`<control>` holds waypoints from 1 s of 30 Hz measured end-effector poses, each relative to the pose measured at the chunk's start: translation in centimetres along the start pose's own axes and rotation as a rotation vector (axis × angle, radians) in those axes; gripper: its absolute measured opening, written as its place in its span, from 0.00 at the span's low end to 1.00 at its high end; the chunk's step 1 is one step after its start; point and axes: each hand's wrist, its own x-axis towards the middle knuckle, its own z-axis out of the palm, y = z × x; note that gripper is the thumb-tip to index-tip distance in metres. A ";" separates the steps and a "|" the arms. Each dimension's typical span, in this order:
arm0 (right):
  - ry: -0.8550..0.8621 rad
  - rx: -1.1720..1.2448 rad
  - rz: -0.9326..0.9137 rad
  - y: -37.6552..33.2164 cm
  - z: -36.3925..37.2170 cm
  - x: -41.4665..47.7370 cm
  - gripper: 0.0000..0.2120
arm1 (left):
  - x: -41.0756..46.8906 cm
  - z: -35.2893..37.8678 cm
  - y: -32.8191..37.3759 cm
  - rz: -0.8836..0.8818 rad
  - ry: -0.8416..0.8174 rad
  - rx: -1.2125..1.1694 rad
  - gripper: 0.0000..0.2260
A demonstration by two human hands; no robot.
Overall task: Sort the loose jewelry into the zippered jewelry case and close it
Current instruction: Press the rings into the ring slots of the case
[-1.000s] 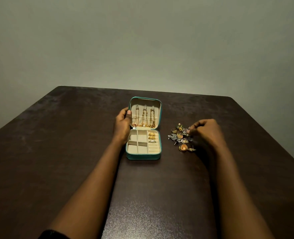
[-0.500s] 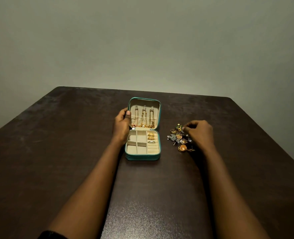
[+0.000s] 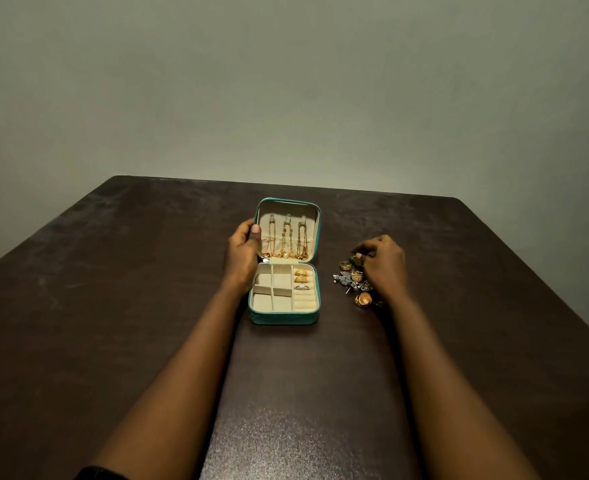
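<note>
Head view only. Progress entry: sorting partly done, by estimate well short of finished.

Zippered jewelry case (image 3: pixel 283 317), teal, open on dark worktop (image 3: pixel 113 306), lid (image 3: pixel 288 202) upright at far side.

Done so far:
- Three gold chains (image 3: pixel 288 241) hung inside lid, ends gathered along its bottom edge.
- Two gold rings (image 3: pixel 301 275) and one silver ring (image 3: pixel 301 287) seated in ring roll, right column of base.
- Nothing visible in the square compartments on left of base.

Left to do:
- Loose jewelry pile (image 3: pixel 352 282) on worktop just right of case, not touching it.
- Made out in pile: gold band (image 3: pixel 345 264), silvery cluster pieces, gold dome earring (image 3: pixel 363 299) at near end. Others too small to name.
- After that, lid down and zip drawn round; neither begun.

Left grip (image 3: pixel 243 254): fingers wrapped round left edge of lid, thumb on inner rim, apparently steadying lid upright. Case therefore in direct contact with this grip, base just beside wrist.

Right grip (image 3: pixel 386 265): over far end of pile, fingertips drawn together on a small greenish piece (image 3: pixel 357 259), possibly a ring. Lifted or resting on worktop, cannot tell. Rest of pile just left of palm, dome earring beside wrist. Case apart from this grip, to its left, strip of bare worktop between.

Judgement: next transfer short and leftward into base. Free slots visible at near end of ring roll. Small pieces tangled together in pile, so some risk of dragging a neighbour along on lift.
</note>
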 end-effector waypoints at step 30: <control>-0.135 -0.148 -0.041 -0.9 0.2 -0.7 0.09 | -0.1 0.0 0.0 0.023 -0.010 -0.001 0.14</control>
